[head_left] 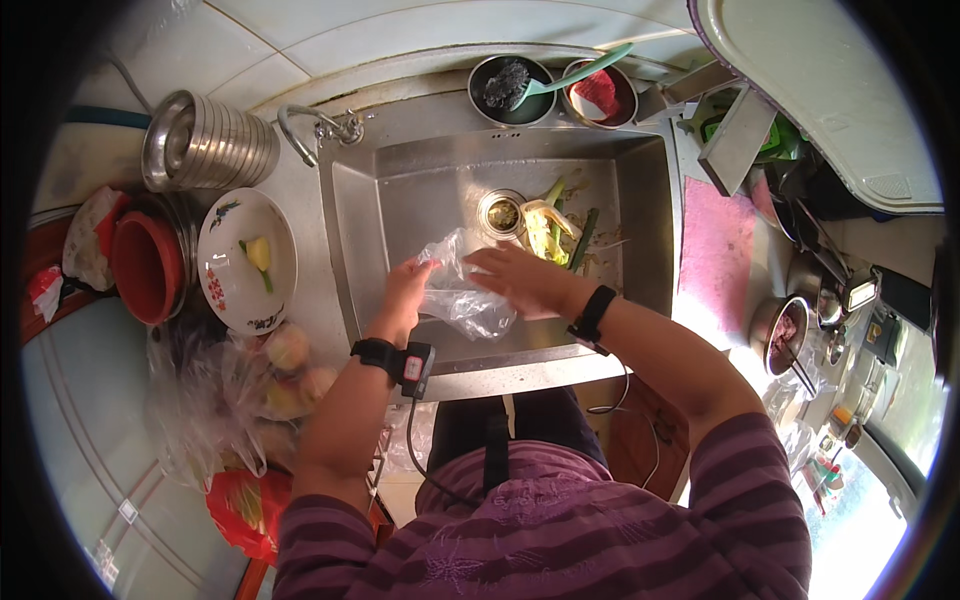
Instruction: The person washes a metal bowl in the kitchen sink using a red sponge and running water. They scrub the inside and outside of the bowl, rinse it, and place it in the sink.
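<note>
A clear plastic bag [470, 312] hangs crumpled over the stainless steel sink [400, 185], between my two hands. My left hand [405, 292] is closed on the bag's left side, with the fingertips at its upper edge. From the right, my right hand [525, 282] reaches across with bent fingers closed on the bag; the thumb is hidden. Just beyond the hands is the round drain [502, 214], with scraps in its strainer. Yellowish vegetable peelings [545, 228] and a green stalk [583, 240] lie in the sink to its right.
A faucet [318, 128] stands at the sink's back left. On the left counter are a white oval plate [225, 215] with a vegetable piece [259, 262], stacked steel bowls [225, 145] and bagged round produce [288, 350]. Two bowls with scrubbers [510, 112] sit behind; a pink cloth [715, 245] lies right.
</note>
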A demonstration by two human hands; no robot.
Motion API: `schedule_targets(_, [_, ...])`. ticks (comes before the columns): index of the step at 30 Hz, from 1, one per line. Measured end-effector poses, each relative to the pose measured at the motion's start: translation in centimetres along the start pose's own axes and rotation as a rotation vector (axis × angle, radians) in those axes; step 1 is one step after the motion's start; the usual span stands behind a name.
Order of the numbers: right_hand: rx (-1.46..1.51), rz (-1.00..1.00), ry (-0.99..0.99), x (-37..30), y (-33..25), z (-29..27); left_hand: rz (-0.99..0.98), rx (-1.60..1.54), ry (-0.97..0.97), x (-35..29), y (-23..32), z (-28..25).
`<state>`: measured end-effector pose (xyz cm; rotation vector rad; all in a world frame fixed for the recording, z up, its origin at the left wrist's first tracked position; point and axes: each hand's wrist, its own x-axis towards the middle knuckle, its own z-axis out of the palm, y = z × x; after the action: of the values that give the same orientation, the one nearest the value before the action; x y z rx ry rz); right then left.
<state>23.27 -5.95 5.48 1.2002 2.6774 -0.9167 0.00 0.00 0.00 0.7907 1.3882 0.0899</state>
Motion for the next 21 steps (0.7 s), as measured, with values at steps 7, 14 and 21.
schedule_targets(7, [0.353, 0.276, -0.236, 3.1, -0.4, 5.4, -0.032, -0.612, 0.052, 0.3, -1.4, -0.5])
schedule_targets(14, [-0.104, 0.209, -0.352, -1.3, 3.7, 11.0, -0.076, -0.869, -0.099, 3.1, -2.4, -4.8])
schedule_targets(21, [0.772, 0.156, 0.503, -3.7, 4.5, 6.0, -0.114, -0.293, 0.189, -0.2, -0.6, -3.4])
